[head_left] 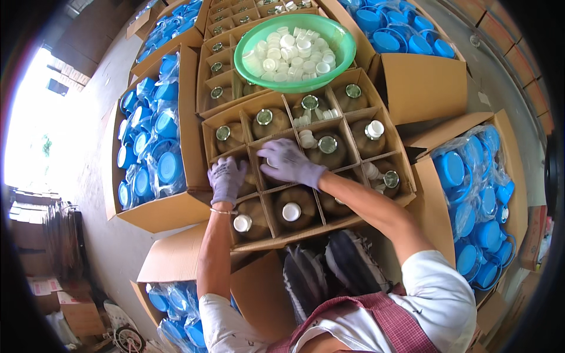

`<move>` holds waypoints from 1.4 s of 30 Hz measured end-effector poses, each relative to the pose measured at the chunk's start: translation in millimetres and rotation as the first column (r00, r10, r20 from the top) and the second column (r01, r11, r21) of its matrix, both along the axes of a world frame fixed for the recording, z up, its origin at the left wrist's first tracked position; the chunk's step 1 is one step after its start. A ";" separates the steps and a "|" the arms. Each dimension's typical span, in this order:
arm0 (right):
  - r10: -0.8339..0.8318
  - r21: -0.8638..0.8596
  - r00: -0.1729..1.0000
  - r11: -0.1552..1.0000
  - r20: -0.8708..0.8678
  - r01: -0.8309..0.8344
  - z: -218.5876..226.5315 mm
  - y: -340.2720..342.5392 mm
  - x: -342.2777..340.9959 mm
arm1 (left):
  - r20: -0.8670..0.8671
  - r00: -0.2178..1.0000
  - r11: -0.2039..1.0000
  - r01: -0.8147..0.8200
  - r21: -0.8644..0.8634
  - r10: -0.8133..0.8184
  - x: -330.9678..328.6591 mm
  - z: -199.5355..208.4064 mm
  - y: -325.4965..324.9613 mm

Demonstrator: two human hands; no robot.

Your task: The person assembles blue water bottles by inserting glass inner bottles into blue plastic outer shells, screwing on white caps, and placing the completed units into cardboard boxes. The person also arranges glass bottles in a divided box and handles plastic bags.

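A divided cardboard box (286,243) of large clear bottles with metallic-looking neck rims stands before me. My left hand (227,179), in a lavender glove, is at the box's left side, its slightly bent fingers apart over a bottle (247,183). My right hand (287,160), gloved alike, curls over the adjoining cell, hiding the bottle's mouth and whatever its fingertips hold. Several bottles bear white caps, including the near cap (291,212), the near-left cap (242,223) and the right-hand cap (374,129). Loose white caps (318,114) lie stacked in some cells.
A green basin (242,66) heaped with white caps rests at the box's far edge. Open cartons of blue lidded containers stand left (189,117), right (512,159), far right (424,88) and near left (170,259). More divided bottle boxes (203,76) stretch away ahead.
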State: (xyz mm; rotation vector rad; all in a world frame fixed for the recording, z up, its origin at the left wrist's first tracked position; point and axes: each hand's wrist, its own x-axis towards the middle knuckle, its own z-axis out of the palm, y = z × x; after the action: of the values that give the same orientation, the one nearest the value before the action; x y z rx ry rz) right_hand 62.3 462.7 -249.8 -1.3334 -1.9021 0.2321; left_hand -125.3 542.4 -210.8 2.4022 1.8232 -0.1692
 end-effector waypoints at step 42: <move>-0.545 -0.396 0.776 0.667 0.318 0.631 -9.8 -184.4 153.2 | 0.164 0.811 0.694 0.354 0.627 -0.562 161.9 -15.5 14.2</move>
State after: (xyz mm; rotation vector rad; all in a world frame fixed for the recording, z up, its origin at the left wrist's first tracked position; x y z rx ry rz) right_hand 215.5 278.3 -259.6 -2.3187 -1.4672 0.2723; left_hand 36.5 556.6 -226.3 2.9969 1.1661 0.8406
